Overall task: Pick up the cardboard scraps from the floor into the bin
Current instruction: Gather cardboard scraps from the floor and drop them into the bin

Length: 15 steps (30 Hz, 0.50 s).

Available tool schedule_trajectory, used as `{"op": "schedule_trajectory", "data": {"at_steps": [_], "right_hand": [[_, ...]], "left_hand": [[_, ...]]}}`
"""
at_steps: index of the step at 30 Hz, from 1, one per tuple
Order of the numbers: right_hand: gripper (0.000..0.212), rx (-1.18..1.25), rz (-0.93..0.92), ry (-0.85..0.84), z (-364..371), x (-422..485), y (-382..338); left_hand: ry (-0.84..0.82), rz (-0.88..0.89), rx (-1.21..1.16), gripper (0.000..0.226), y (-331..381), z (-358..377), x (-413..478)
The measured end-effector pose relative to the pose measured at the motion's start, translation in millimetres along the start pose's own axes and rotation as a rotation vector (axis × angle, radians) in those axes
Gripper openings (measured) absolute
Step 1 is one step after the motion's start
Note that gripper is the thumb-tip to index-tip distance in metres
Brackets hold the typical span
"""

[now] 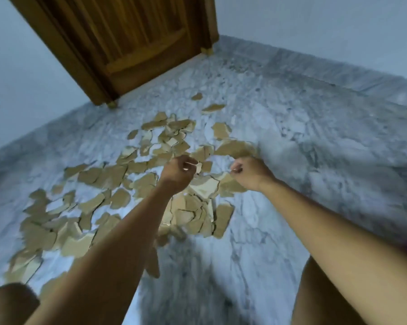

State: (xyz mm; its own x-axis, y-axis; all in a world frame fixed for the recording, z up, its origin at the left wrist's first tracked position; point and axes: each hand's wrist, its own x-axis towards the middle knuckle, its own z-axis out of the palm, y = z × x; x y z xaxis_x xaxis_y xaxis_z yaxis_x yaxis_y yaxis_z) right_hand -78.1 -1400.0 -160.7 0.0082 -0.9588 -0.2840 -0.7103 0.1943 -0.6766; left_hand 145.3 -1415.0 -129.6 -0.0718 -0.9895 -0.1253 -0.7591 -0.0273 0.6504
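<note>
both hands reach over the cardboard scraps point(99, 175), which lie strewn across the marble floor point(315, 160) before a wooden door point(139, 43). the left hand point(177, 172) and right hand point(250, 173) hover with curled fingers just above the pile, though blur hides whether either pinches a piece. this looks like the gathering step, hardly begun (no bin is in view), so the next move calls for a sure grip on a handful, then finding the bin.

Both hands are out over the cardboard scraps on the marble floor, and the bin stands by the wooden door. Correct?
Not quite. The head view shows no bin, by the wooden door or anywhere else. The rest holds: the left hand and right hand are out over the cardboard scraps on the marble floor.
</note>
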Motion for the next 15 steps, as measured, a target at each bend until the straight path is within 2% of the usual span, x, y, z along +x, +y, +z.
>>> {"op": "schedule_trajectory", "data": {"at_steps": [6,15], "right_hand": [[0.016,-0.102,-0.07,-0.229,106.7,-0.1,-58.5],[0.017,-0.277,0.029,-0.294,219.8,-11.8,-100.8]], "left_hand": [[-0.053,-0.14,0.076,0.02,-122.9,-44.9,-41.0],[-0.321,-0.162,0.167,0.026,-254.0,-65.7,-75.9]]}}
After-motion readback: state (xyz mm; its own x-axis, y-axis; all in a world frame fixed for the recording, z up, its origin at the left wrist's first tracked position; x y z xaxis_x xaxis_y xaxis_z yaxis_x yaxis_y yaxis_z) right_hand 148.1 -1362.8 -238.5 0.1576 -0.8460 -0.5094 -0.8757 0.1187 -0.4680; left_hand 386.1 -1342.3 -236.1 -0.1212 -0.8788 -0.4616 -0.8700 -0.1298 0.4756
